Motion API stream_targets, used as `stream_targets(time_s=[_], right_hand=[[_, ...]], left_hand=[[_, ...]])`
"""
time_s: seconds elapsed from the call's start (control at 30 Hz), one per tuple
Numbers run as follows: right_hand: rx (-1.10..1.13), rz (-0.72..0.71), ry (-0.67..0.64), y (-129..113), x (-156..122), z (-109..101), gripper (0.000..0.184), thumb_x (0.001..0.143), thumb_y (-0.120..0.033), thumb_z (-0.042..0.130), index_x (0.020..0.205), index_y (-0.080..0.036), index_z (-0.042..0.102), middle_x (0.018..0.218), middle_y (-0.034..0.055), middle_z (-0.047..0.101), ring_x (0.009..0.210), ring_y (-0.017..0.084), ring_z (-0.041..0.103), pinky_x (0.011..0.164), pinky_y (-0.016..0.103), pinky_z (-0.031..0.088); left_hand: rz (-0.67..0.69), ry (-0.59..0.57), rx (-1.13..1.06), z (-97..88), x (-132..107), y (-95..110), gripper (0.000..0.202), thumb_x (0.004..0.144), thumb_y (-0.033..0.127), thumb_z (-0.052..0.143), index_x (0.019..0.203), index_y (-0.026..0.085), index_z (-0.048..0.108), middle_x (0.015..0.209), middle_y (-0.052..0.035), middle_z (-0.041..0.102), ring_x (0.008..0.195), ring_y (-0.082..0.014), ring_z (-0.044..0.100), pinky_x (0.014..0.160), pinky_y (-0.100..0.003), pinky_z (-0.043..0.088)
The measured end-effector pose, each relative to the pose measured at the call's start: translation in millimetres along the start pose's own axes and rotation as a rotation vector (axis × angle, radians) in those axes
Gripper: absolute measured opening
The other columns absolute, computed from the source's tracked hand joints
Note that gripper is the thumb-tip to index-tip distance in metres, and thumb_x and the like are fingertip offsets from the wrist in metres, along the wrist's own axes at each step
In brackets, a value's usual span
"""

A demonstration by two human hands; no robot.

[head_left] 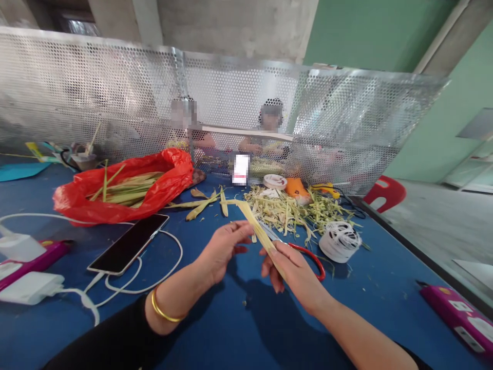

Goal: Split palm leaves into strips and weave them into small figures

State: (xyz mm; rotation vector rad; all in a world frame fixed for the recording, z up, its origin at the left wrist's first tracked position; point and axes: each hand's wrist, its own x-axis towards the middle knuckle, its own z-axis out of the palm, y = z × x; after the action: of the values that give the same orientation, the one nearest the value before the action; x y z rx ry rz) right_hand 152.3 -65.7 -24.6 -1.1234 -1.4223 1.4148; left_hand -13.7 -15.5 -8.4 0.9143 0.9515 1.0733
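A long pale yellow-green leaf strip (259, 230) slants between my hands above the blue table, its far end bent over to the left. My right hand (288, 264) is closed around its lower part, with thumb on top and fingers curled beneath. My left hand (223, 249), gold bangle on the wrist, pinches at the strip's left edge with thumb and fingertips. Just beyond my right hand lie scissors with red handles (318, 264), partly hidden by the strip and hand. Dry leaf pieces (200, 208) lie beyond my left hand.
A red plastic bag (73, 200) of leaves stands back left. Nearer are a phone (129, 244), white cables and chargers (33, 287). Leaf scraps (283, 213) and a white tape coil (339, 244) lie right. People sit behind a perforated metal screen (239, 77).
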Motion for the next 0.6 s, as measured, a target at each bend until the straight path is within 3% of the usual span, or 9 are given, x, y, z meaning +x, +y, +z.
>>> stream_targets(time_s=[0.07,0.23,0.4,0.5,0.6], right_hand=[[-0.057,0.041,0.013,1,2,1,0.036,0.087,-0.052,0.046,0.086,-0.017,0.056,0.071,0.0000,0.060,0.046,0.009,0.051,0.041,0.020,0.034],[-0.165,0.018,0.034,-2,2,-2,0.037,0.082,-0.050,0.055,0.074,-0.016,0.066,0.060,-0.0019,0.050,0.054,0.010,0.045,0.049,0.021,0.035],[-0.001,0.103,-0.087,-5,-2,-2,0.024,0.079,-0.039,0.063,0.084,-0.016,0.066,0.067,-0.0019,0.058,0.054,0.007,0.048,0.051,0.020,0.038],[0.047,0.099,-0.087,-6,-4,1,0.028,0.081,-0.044,0.060,0.085,-0.016,0.063,0.071,-0.0005,0.061,0.056,0.009,0.054,0.051,0.020,0.040],[0.042,0.136,-0.085,-5,-4,5,0.030,0.077,-0.045,0.063,0.080,-0.016,0.059,0.062,-0.0027,0.058,0.051,0.009,0.052,0.047,0.020,0.039]], left_hand=[[-0.020,-0.071,0.126,7.2,-7,-8,0.026,0.068,0.037,0.073,0.076,0.013,0.068,0.070,-0.0032,0.067,0.063,-0.0112,0.057,0.059,-0.022,0.043],[-0.010,-0.003,0.159,6.7,-6,-10,0.027,0.064,0.039,0.075,0.063,0.013,0.066,0.055,0.0008,0.059,0.051,-0.0084,0.047,0.056,-0.023,0.039],[-0.057,0.001,0.077,-0.7,2,-6,0.031,0.064,0.043,0.073,0.073,0.014,0.070,0.060,0.0003,0.058,0.053,-0.0093,0.048,0.057,-0.024,0.039],[-0.027,0.003,0.121,-0.6,2,-8,0.031,0.064,0.043,0.073,0.073,0.014,0.070,0.060,0.0004,0.056,0.054,-0.0100,0.048,0.058,-0.025,0.040],[0.040,-0.001,0.204,2.0,1,-12,0.030,0.066,0.043,0.072,0.070,0.014,0.069,0.058,0.0016,0.054,0.053,-0.0092,0.045,0.056,-0.024,0.037]])
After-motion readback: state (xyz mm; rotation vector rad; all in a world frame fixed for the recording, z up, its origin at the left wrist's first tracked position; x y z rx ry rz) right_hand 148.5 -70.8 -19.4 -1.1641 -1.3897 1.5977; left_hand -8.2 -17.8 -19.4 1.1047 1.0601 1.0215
